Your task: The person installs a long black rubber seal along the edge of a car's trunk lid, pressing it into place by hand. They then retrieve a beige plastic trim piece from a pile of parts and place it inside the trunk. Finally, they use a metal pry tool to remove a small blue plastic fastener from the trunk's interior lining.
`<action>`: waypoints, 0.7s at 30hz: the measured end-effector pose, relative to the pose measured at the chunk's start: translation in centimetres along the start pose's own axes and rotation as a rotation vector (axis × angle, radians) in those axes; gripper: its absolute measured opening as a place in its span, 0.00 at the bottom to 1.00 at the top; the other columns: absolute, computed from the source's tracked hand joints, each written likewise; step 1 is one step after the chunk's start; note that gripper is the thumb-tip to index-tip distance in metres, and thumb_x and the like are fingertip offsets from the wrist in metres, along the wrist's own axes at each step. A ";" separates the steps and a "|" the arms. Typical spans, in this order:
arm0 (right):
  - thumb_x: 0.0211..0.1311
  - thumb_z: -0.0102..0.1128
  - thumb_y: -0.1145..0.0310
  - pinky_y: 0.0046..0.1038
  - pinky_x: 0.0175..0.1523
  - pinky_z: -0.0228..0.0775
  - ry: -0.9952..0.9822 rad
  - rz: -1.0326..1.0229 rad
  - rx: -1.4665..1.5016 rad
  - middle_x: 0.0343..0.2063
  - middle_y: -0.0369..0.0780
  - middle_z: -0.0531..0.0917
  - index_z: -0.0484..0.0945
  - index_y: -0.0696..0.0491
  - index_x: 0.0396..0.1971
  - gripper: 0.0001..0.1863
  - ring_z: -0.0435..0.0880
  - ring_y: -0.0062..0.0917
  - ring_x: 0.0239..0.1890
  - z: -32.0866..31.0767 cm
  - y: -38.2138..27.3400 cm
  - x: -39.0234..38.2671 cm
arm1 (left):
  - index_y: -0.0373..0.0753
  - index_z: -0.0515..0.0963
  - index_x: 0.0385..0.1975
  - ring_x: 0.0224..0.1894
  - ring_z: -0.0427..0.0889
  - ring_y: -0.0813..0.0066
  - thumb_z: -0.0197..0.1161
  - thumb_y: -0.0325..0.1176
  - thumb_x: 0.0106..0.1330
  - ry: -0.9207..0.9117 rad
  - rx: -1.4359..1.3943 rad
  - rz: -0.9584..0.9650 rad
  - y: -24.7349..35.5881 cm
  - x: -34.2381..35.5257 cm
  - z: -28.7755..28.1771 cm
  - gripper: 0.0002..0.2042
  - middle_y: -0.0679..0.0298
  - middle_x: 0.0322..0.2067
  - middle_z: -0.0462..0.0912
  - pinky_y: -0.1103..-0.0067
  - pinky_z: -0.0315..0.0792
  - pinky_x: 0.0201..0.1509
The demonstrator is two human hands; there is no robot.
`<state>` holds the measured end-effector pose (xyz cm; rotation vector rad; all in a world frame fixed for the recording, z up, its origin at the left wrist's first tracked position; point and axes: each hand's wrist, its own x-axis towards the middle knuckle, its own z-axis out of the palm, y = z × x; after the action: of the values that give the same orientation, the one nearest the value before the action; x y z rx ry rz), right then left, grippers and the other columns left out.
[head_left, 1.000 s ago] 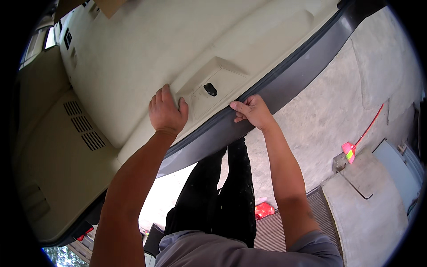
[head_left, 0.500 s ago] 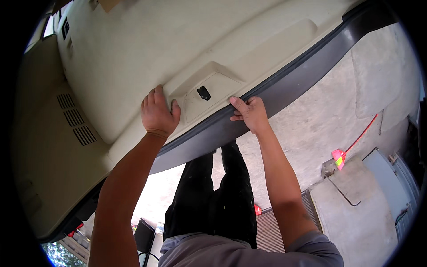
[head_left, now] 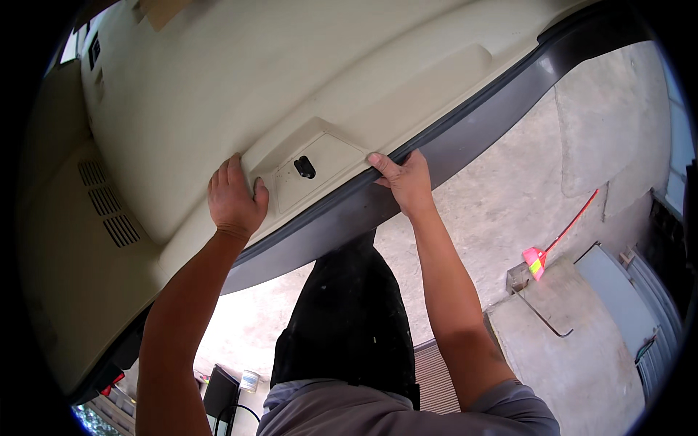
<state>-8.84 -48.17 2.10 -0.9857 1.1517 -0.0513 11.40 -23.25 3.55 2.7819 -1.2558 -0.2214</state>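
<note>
A beige moulded vehicle trim panel (head_left: 247,80) fills the upper left and middle. A recess near its edge holds a small black latch fitting (head_left: 305,167). My left hand (head_left: 236,196) lies on the panel just left of that recess, fingers stretched out and thumb apart. Along the panel's lower edge runs a black rubber seal (head_left: 451,123), with a dark grey bumper (head_left: 480,138) below it. My right hand (head_left: 403,178) grips the seal right of the latch. Its thumb presses on the top of the edge; the other fingers curl down over the outer side, partly hidden.
Slotted vents (head_left: 109,203) mark the side trim at left. On the concrete floor at right stand a red-handled pink dustpan or broom (head_left: 536,261) and a bent metal rod (head_left: 545,316). Pale panels (head_left: 618,291) lie farther right. A white tub (head_left: 249,381) sits at lower left.
The whole view has shifted, so the panel and latch appear farther left and a little lower. My right fingers have curled more tightly round the seal's edge. My left hand stays on the panel.
</note>
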 end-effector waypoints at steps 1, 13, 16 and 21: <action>0.64 0.71 0.68 0.31 0.47 0.84 -0.053 0.003 0.028 0.50 0.47 0.79 0.68 0.65 0.57 0.28 0.82 0.29 0.48 -0.5 0.4 0.0 | 0.30 0.67 0.62 0.55 0.76 0.45 0.63 0.39 0.60 -0.002 -0.004 -0.003 0.0 -0.1 -0.1 0.31 0.45 0.54 0.76 0.57 0.70 0.61; 0.60 0.75 0.48 0.30 0.46 0.84 0.127 0.058 -0.038 0.42 0.42 0.81 0.72 0.65 0.50 0.36 0.84 0.24 0.40 -1.6 -0.3 0.9 | 0.28 0.67 0.63 0.56 0.74 0.43 0.62 0.39 0.58 -0.063 -0.046 -0.031 0.1 0.3 -0.8 0.33 0.44 0.56 0.75 0.56 0.67 0.64; 0.56 0.79 0.54 0.30 0.40 0.85 0.098 0.121 -0.062 0.35 0.45 0.80 0.72 0.71 0.45 0.35 0.85 0.28 0.35 -2.5 -0.4 1.8 | 0.28 0.66 0.63 0.56 0.74 0.42 0.62 0.39 0.58 -0.070 -0.054 -0.027 0.1 0.3 -0.8 0.33 0.43 0.56 0.75 0.56 0.67 0.64; 0.60 0.76 0.62 0.33 0.47 0.84 -0.046 0.165 0.099 0.33 0.39 0.76 0.71 0.68 0.48 0.29 0.84 0.26 0.40 -4.7 0.5 1.3 | 0.28 0.65 0.64 0.56 0.73 0.41 0.63 0.37 0.57 -0.088 -0.065 -0.022 0.2 0.3 -1.1 0.34 0.42 0.56 0.74 0.55 0.66 0.64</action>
<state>-12.08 -51.45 0.55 -0.7984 1.1733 0.0468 11.62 -23.63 4.62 2.7595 -1.2129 -0.3833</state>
